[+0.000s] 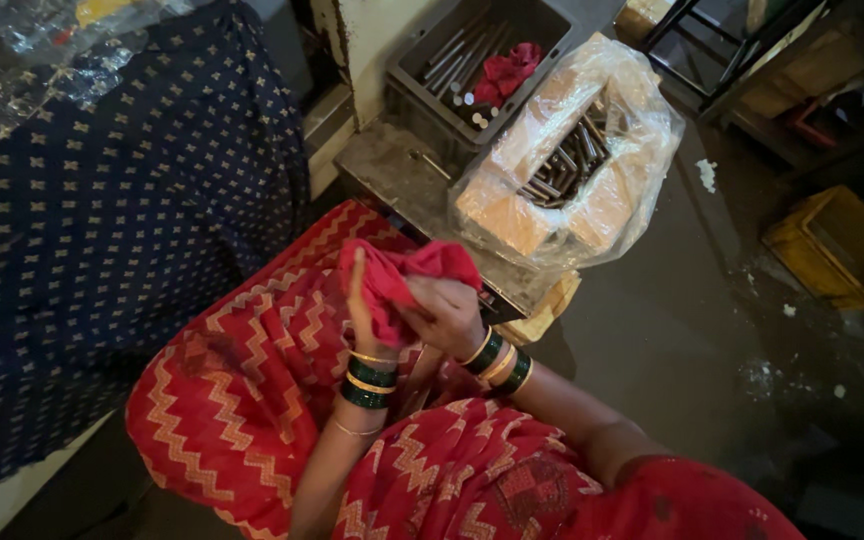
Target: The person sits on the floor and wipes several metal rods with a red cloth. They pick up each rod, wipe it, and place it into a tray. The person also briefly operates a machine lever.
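Head view: two hands [422, 310], one red cloth [407, 275].

Metal stand [392, 170] under rod-filled box [512, 215]

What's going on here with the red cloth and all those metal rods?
A person seated low on the floor holds a crumpled red cloth in both hands: left hand, right hand. Ahead, a plastic-lined box and a grey metal tray hold metal rods. Another red rag lies in the tray.
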`<state>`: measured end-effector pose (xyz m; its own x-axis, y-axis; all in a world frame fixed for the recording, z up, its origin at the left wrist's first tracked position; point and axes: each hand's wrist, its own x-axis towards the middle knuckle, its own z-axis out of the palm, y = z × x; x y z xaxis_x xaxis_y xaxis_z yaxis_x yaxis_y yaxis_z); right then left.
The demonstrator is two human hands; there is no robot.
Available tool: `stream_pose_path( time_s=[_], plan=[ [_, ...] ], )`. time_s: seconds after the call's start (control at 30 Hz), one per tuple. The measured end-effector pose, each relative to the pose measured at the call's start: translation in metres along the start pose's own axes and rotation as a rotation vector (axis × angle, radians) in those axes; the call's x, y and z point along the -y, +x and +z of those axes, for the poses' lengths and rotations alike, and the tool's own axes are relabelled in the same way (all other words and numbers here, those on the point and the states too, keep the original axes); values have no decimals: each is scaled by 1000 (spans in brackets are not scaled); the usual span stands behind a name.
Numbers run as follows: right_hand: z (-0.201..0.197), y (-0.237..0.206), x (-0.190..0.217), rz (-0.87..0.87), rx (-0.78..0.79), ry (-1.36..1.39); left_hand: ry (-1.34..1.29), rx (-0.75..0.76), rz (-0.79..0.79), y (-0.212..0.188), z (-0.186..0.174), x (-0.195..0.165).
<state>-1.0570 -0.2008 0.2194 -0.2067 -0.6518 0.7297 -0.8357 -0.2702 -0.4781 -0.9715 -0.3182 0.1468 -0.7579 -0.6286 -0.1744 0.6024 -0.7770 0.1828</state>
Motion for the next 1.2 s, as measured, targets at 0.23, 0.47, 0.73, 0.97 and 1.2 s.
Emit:
stream_pose_path(
  time_s=[0.23, 0.47, 0.73, 0.97, 1.2],
  plan=[
    [-5, 31, 29, 70, 67, -118, 294, 73, 21, -28, 48, 9],
    [-35, 39, -5, 298, 3, -189, 368, 251, -349, -39, 73, 40],
    [-105, 34, -82, 314, -305, -448, 569, 456, -391, -33, 61, 38],
    [-111, 24, -121, 363, -30, -988, 408, 362, -288, -2, 26, 23],
    [-75, 67, -108, 188, -40, -564, 515, 260, -265, 5, 5, 23]
  ],
)
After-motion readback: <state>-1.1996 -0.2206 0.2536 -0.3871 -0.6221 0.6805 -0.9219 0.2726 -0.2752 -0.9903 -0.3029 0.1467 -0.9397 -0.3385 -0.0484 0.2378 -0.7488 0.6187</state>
